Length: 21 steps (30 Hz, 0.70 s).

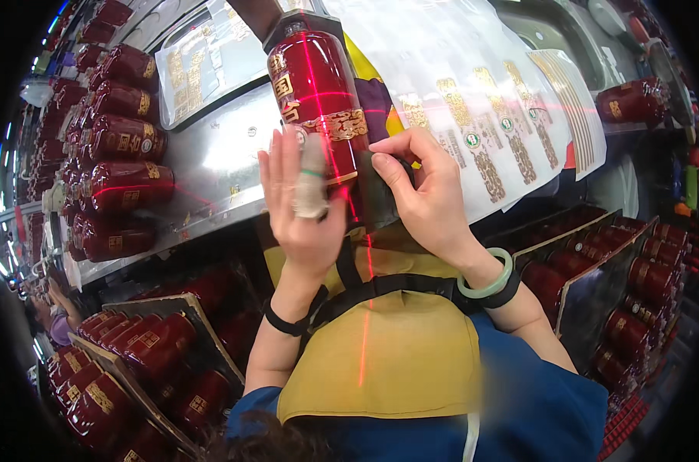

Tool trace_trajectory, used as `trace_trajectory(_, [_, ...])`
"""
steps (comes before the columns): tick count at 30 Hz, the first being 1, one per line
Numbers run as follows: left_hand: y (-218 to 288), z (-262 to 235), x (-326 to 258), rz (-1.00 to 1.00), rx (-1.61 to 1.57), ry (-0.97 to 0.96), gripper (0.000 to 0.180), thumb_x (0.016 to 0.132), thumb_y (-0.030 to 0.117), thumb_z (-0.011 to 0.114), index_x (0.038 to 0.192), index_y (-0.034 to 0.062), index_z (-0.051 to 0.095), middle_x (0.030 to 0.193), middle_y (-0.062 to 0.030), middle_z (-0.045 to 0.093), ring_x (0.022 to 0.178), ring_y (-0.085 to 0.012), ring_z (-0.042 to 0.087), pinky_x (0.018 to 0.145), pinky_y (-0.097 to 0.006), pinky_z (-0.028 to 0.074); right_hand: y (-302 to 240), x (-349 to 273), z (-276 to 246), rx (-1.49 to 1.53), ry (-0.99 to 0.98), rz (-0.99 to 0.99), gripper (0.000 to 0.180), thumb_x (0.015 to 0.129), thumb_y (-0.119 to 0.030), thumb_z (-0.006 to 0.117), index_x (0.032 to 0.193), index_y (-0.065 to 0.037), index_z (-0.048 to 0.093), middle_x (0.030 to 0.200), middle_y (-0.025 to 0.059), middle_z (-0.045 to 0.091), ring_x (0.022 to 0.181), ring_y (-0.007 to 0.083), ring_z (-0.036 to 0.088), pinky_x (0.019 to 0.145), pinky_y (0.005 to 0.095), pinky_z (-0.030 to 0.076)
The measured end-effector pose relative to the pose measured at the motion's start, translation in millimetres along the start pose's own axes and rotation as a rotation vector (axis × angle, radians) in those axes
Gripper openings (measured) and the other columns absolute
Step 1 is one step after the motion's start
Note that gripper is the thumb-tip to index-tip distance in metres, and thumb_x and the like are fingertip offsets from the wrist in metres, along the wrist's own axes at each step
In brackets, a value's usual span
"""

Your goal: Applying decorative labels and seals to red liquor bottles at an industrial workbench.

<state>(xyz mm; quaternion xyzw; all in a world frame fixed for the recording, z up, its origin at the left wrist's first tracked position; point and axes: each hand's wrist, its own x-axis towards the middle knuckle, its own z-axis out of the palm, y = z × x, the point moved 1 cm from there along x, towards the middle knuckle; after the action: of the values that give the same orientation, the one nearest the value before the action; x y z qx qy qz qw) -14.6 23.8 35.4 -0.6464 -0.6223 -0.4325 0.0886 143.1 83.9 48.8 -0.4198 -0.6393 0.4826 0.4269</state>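
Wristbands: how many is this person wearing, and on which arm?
2 can be seen: a black band on the left wrist and a pale green bangle on the right wrist, with a dark strap beside it. Sleeves may hide others.

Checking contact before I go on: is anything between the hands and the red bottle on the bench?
Nothing visible. The left hand lies flat against the red bottle, and the right hand pinches at its lower edge.

steel workbench | label sheets | bottle crates below | bright overhead glare
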Motion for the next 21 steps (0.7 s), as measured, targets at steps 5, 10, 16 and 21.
trace_trajectory(5, [-11, 9, -1, 0.061, -0.042, -0.055, 0.069, 0.075, -0.012, 0.072, 0.142, -0.0005, 0.061, 0.147, -0.0208, 0.059, 0.14, -0.0371, 0.054, 0.121, -0.053, 0.035, -1, -1, 1, 0.07, 0.008, 0.058, 0.009, 0.095, -0.002, 0.07, 0.102, 0.003, 0.068, 0.097, 0.0133, 0.067, 0.087, 0.0215, 0.069, 0.08, 0.0334, 0.055])
trace_trajectory(10, [-13, -1, -8, -0.104, -0.043, -0.024, 0.061, 0.081, -0.001, 0.08, 0.139, -0.0026, 0.062, 0.141, -0.0249, 0.062, 0.136, -0.0406, 0.056, 0.117, -0.059, 0.037, -2, 2, 1, 0.004, 0.003, -0.006, 0.009, 0.093, -0.002, 0.07, 0.1, 0.003, 0.068, 0.095, 0.0144, 0.067, 0.086, 0.0252, 0.069, 0.08, 0.035, 0.054])
trace_trajectory(16, [-9, 2, 1, 0.119, 0.044, -0.111, 0.066, 0.073, -0.01, 0.075, 0.137, -0.0034, 0.064, 0.141, -0.0237, 0.063, 0.136, -0.0376, 0.058, 0.119, -0.056, 0.036, 4, 2, -2, 0.005, -0.006, 0.037, 0.009, 0.092, -0.002, 0.07, 0.099, 0.003, 0.067, 0.093, 0.0154, 0.067, 0.085, 0.0277, 0.068, 0.079, 0.0371, 0.053])
trace_trajectory(21, [-22, -1, -18, -0.035, -0.095, -0.051, 0.058, 0.085, -0.003, 0.076, 0.141, -0.0051, 0.06, 0.14, -0.0254, 0.063, 0.138, -0.041, 0.055, 0.115, -0.051, 0.041, 16, 9, -13, -0.124, 0.058, -0.005, 0.008, 0.092, -0.003, 0.07, 0.098, 0.003, 0.068, 0.094, 0.0171, 0.067, 0.087, 0.0299, 0.069, 0.079, 0.0383, 0.053])
